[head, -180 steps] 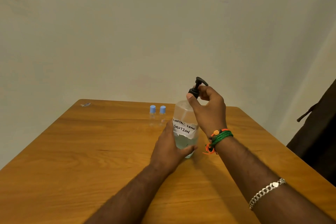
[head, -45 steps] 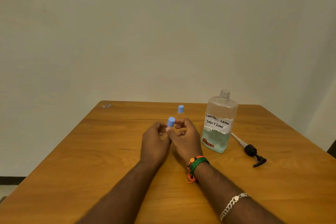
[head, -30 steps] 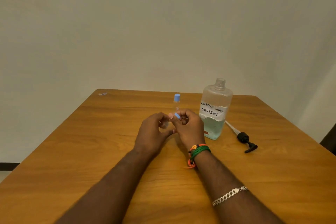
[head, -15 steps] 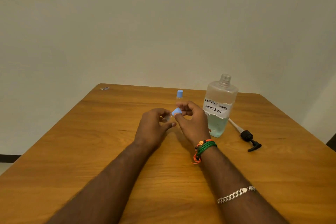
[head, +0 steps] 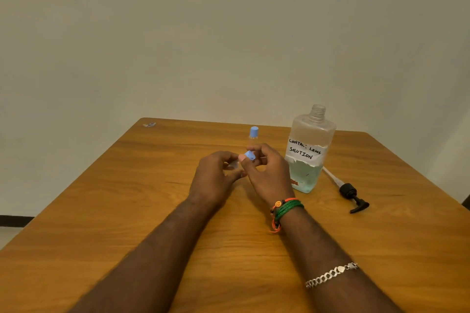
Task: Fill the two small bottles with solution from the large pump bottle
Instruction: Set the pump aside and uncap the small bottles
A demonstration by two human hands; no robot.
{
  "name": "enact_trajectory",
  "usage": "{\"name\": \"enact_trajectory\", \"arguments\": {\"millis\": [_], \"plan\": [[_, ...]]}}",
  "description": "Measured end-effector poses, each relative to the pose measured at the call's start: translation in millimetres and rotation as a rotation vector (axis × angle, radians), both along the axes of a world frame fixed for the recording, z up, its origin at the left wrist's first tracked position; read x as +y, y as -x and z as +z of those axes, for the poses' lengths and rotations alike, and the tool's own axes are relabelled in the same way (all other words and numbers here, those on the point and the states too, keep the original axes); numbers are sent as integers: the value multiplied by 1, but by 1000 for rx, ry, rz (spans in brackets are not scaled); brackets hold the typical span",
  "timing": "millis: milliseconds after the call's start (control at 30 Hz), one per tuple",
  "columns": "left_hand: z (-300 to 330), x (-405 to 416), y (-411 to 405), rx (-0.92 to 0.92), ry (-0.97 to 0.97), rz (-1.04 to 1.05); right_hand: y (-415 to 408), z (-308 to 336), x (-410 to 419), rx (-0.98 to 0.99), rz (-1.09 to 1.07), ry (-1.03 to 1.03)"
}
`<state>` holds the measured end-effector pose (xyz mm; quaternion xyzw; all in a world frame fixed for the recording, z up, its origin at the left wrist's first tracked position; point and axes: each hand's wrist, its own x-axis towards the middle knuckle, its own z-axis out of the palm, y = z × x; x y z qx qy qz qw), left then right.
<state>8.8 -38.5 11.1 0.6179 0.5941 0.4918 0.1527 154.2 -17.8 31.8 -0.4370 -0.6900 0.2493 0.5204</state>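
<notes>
While left hand [head: 213, 175] grips clear small bottle [head: 234, 164], right hand [head: 267, 173] pinches blue cap [head: 250, 155].

Wooden desk [head: 127, 211], orange-brown grain, rounded far corners, set near plain off-white wall [head: 203, 33]. Dark baseboard [head: 15, 220] low at left above pale floor [head: 7, 236]. Lighting dim, even.

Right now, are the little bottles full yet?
Not yet. Done: the pump is out of the big bottle and lies on the table. In hand: the right hand pinches a blue cap beside the left hand. Left: the other small bottle is capped; no pouring.
</notes>
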Motion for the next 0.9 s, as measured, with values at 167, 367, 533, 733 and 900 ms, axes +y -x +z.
{"name": "enact_trajectory", "arguments": {"millis": [167, 367, 533, 733, 900], "plan": [[0, -2, 0, 3, 7, -3, -2, -1, -2, -5, 59, 9], [-1, -1, 0, 28, 14, -12, -2, -2, 2, -3, 3, 34], [-2, 0, 1, 45, 11, -19, -2, -2, 3, 12, -20, 46], [-3, 0, 2, 54, 24, -14, -3, -3, 2, 22, 1, 47], [-3, 0, 3, 83, 34, 5, -1, -3, 3, -22, -19, 36]]}}
